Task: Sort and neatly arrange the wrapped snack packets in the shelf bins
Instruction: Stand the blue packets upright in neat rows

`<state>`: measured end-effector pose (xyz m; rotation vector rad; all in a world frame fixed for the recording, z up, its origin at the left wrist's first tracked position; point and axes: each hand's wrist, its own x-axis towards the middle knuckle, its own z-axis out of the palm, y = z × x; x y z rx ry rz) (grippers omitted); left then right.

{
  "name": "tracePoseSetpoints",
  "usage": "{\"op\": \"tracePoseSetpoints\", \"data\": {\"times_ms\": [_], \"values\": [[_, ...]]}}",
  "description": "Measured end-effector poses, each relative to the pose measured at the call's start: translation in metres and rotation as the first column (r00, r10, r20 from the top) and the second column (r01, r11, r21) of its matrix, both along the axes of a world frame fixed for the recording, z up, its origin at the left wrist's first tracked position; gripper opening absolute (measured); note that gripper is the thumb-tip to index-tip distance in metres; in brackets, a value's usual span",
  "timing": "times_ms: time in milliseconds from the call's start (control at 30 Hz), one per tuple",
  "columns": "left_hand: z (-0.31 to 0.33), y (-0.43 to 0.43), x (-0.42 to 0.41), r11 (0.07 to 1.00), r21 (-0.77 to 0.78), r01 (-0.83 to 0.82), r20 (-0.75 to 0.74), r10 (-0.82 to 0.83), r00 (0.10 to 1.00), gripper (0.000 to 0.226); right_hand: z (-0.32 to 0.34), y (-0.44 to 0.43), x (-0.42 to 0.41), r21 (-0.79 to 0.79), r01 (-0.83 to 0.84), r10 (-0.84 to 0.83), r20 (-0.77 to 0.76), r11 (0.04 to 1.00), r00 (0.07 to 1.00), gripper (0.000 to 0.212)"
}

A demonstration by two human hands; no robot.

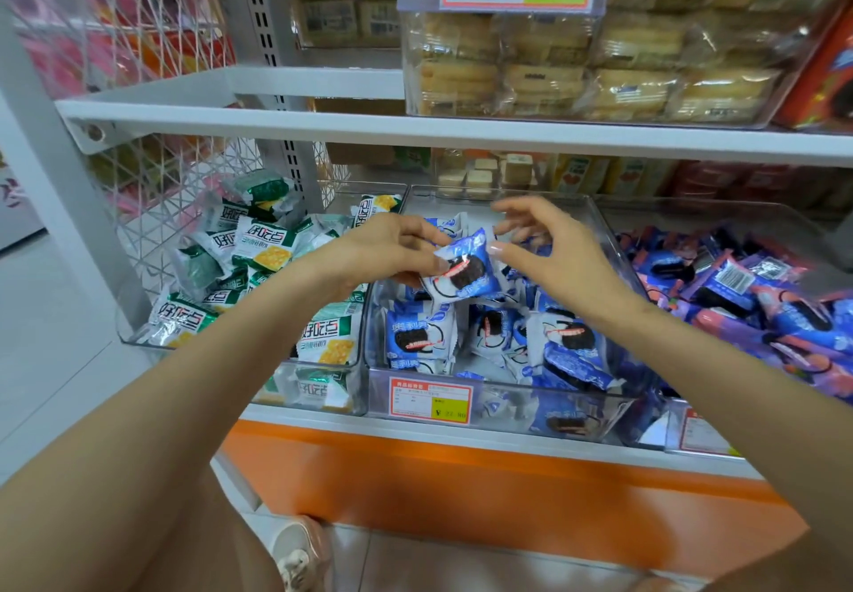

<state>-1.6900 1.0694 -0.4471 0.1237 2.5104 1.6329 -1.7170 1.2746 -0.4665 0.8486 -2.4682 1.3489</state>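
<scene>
Head view: the left hand [383, 250] pinches a blue-and-white packet [466, 268] by its left edge, thumb on top and fingers curled beneath, and holds it in the air over the clear middle bin [507, 407]. The right hand [549, 245] is spread and grips nothing. Its thumb sits at the packet's right corner, though I cannot tell whether it touches.

More blue packets [420, 337] of the same kind lie below in that bin, some standing on edge, others tumbled flat. The left bin [138, 324] holds green-and-white packets [258, 245] in a loose heap. The right bin [683, 425] holds purple and pink packets [738, 296]. A price label [430, 400] is fixed to the middle bin's front wall, and the shelf [323, 123] above carries other goods.

The packet looks light enough for a two-finger hold. Its film wrap is glossy, so probably slick and crinkly, and it will flex rather than stay rigid. The dark biscuit pictured on it suggests brittle contents, so squeezing the centre risks cracking them. The crimped end seams look like the safest place to grip. A light hold across the flat faces would suit standing it upright among its neighbours.
</scene>
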Motion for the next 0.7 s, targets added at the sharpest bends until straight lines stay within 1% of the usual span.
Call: {"op": "tracePoseSetpoints", "data": {"times_ms": [33, 67, 100, 167, 300, 333, 400, 433, 500, 567, 633, 700], "values": [[0.0, 0.002, 0.001, 1.0, 0.002, 0.007, -0.026, -0.007, 1.0, 0.023, 0.002, -0.001, 0.0, -0.052, -0.03, 0.04, 0.193, 0.998, 0.98, 0.036], [0.0, 0.004, 0.002, 1.0, 0.015, 0.007, -0.053, -0.006, 0.999, 0.02, 0.002, -0.003, -0.001, -0.071, -0.046, 0.067, 0.331, 0.996, 0.941, 0.037], [0.0, 0.006, 0.002, 0.999, 0.037, 0.004, -0.077, -0.001, 0.997, 0.018, 0.002, -0.004, -0.003, -0.069, -0.059, 0.082, 0.419, 0.996, 0.904, 0.036], [-0.001, 0.008, 0.002, 0.997, 0.075, 0.006, -0.104, 0.002, 0.995, 0.021, 0.001, -0.005, -0.005, -0.085, -0.071, 0.104, 0.492, 0.994, 0.864, 0.033], [0.003, 0.008, 0.003, 0.999, 0.023, 0.032, -0.167, -0.028, 0.986, 0.027, 0.005, -0.004, -0.006, -0.186, -0.069, 0.15, 0.47, 0.98, 0.87, 0.019], [0.004, 0.008, 0.003, 1.0, 0.01, 0.023, -0.191, -0.021, 0.981, 0.032, 0.006, -0.003, -0.006, -0.17, -0.079, 0.149, 0.45, 0.982, 0.88, 0.019], [0.007, 0.009, 0.004, 0.999, -0.03, 0.028, -0.236, -0.035, 0.971, 0.044, 0.007, -0.003, -0.007, -0.09, -0.108, 0.136, 0.416, 0.99, 0.899, 0.021], [0.006, 0.009, 0.004, 0.996, -0.077, 0.047, -0.248, -0.065, 0.967, 0.048, 0.006, -0.004, -0.006, -0.051, -0.121, 0.131, 0.407, 0.991, 0.904, 0.021], [0.003, 0.01, 0.004, 0.967, -0.245, 0.07, -0.25, -0.133, 0.959, 0.053, 0.005, -0.006, -0.004, -0.004, -0.132, 0.123, 0.4, 0.991, 0.908, 0.021], [-0.002, 0.011, 0.005, 0.898, -0.435, 0.061, -0.248, -0.185, 0.951, 0.055, 0.002, -0.008, -0.002, 0.016, -0.142, 0.125, 0.385, 0.99, 0.914, 0.022], [-0.002, 0.012, 0.007, 0.838, -0.542, 0.062, -0.251, -0.232, 0.94, 0.052, 0.0, -0.009, 0.0, 0.034, -0.19, 0.162, 0.389, 0.981, 0.907, 0.025], [0.002, 0.008, 0.011, 0.766, -0.636, 0.092, -0.221, -0.295, 0.93, 0.043, 0.001, -0.008, 0.0, 0.046, -0.259, 0.213, 0.44, 0.965, 0.872, 0.025]]}}
